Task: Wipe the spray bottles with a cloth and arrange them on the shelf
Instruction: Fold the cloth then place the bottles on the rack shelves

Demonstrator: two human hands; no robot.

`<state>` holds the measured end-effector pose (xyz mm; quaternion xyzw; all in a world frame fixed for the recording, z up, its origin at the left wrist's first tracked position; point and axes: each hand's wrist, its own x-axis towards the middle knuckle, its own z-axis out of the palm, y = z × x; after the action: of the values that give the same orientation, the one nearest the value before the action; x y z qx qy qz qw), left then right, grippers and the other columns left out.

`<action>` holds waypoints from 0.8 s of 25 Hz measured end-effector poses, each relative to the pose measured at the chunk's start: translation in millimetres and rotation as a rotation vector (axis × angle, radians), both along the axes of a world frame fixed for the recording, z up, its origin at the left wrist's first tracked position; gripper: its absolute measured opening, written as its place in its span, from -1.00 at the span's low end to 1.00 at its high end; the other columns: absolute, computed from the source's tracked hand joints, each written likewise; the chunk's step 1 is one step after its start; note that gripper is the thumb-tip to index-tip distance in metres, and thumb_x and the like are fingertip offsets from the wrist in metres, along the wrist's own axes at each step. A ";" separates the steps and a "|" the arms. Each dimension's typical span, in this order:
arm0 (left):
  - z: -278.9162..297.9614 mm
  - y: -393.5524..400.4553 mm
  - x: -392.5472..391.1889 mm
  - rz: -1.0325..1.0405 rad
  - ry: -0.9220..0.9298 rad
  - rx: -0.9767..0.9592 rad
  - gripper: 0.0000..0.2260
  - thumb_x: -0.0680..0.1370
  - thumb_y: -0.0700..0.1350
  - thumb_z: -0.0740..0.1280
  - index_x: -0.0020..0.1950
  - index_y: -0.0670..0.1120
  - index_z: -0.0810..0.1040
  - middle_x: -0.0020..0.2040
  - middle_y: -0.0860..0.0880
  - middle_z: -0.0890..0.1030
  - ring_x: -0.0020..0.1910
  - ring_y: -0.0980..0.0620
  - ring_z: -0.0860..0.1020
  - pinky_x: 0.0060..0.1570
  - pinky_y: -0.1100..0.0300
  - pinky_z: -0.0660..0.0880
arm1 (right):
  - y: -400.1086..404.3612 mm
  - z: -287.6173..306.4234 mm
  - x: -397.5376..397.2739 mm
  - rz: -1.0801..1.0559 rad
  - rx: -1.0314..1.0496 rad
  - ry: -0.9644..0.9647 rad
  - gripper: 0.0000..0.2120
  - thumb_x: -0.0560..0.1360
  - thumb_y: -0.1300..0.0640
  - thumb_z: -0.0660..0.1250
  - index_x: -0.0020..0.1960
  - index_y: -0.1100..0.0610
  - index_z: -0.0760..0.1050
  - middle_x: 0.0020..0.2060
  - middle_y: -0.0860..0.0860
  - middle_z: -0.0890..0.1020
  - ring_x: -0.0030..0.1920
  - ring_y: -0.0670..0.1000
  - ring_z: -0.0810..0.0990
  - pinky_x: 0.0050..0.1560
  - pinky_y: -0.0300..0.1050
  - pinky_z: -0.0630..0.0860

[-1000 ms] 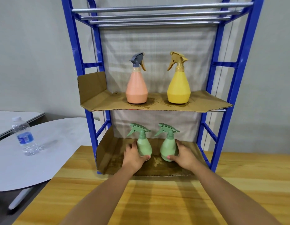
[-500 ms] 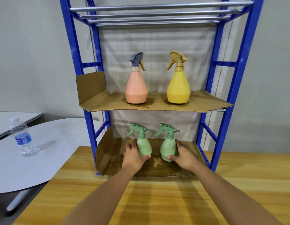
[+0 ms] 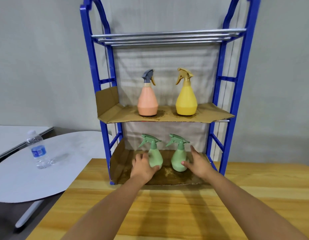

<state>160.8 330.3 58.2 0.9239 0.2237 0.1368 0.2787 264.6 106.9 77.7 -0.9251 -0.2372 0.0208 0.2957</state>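
standing upright on the lowest cardboard-lined shelf (image 3: 126, 170) of the blue rack (image 3: 237, 94) were two green spray bottles, side by side and a little apart, triggers pointing left. the left hand (image 3: 141, 168) curled round the base of the left green bottle (image 3: 155, 157), thumb at the front and fingers behind it, so that grip held the bottle. the right hand (image 3: 198, 163) was beside the right green bottle (image 3: 179, 160); its thumb tip touched the lower front of the bottle while the fingers stood straight and spread just off the right side, a wide grip that closed on nothing. both forearms reached in from the near edge over the wooden bench (image 3: 167, 213), on which the rack stood.

on the middle shelf (image 3: 211, 113), also lined with cardboard, a peach spray bottle (image 3: 147, 101) with a grey trigger head stood on the left and a yellow spray bottle (image 3: 186, 99) with a tan head on the right, well apart, both upright. the top shelf (image 3: 167, 38) was made of bare metal rods. pale fabric hung behind the rack.

to the left, a round white table (image 3: 15, 175) carried a clear water bottle (image 3: 37, 150) with a blue label, standing upright.
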 end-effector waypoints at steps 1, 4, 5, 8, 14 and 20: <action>9.6 -2.7 -7.2 -0.018 -0.005 0.035 -0.31 0.50 0.18 0.42 0.55 0.01 0.26 0.45 -0.08 0.32 0.42 -0.16 0.29 0.39 -0.08 0.36 | -4.7 10.3 -8.4 0.004 -0.014 -0.022 -0.21 0.56 -0.07 0.37 0.62 0.10 0.01 0.50 0.10 0.35 0.42 0.12 0.42 0.35 -0.03 0.42; 52.2 -16.7 -35.6 -0.090 -0.090 0.060 -0.53 0.55 0.11 0.39 0.42 0.00 0.46 0.35 -0.04 0.50 0.29 -0.05 0.49 0.27 0.02 0.50 | -21.4 49.5 -39.5 0.037 0.003 -0.069 -0.55 0.61 0.08 0.31 0.47 0.13 0.39 0.34 0.07 0.55 0.29 0.06 0.54 0.27 -0.12 0.46; 67.8 -21.4 -44.1 -0.118 -0.120 0.067 -0.60 0.56 0.08 0.38 0.37 -0.01 0.51 0.28 -0.03 0.57 0.20 -0.01 0.55 0.21 0.05 0.54 | -26.6 63.7 -49.0 0.046 0.026 -0.076 -0.65 0.62 0.16 0.28 0.40 0.14 0.47 0.21 0.03 0.63 0.17 0.02 0.60 0.16 -0.19 0.50; 113.7 -33.5 -61.7 -0.180 -0.200 0.072 -0.78 0.59 0.03 0.35 0.19 0.01 0.62 0.09 0.03 0.66 0.01 0.09 0.62 0.09 0.06 0.61 | -36.4 105.3 -72.9 0.081 0.092 -0.079 -0.72 0.61 0.29 0.22 0.25 0.16 0.59 -0.09 -0.03 0.69 -0.17 -0.06 0.70 -0.20 -0.37 0.51; 197.9 -44.2 -66.8 -0.167 -0.551 0.147 -0.84 0.60 -0.09 0.35 0.10 -0.09 0.68 -0.01 -0.02 0.69 -0.07 0.03 0.60 -0.06 0.28 0.45 | -31.1 184.3 -87.2 0.122 0.255 -0.138 -0.75 0.64 0.06 0.28 -0.07 0.19 0.62 -0.28 0.03 0.73 -0.35 -0.03 0.71 -0.35 -0.28 0.49; 227.1 8.9 -9.4 0.022 -0.487 0.046 -0.50 0.54 -0.05 0.36 0.46 -0.11 0.38 0.33 -0.14 0.49 0.31 -0.17 0.47 0.27 -0.01 0.45 | -8.9 214.7 -32.2 -0.066 0.303 -0.384 -0.55 0.69 -0.06 0.06 -0.05 0.21 0.59 -0.22 0.12 0.68 -0.17 0.12 0.63 0.00 0.08 0.57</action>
<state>151.4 339.2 285.3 0.8673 0.1569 0.3635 0.3016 232.4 98.1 292.4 -0.8644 -0.2590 -0.2009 0.3813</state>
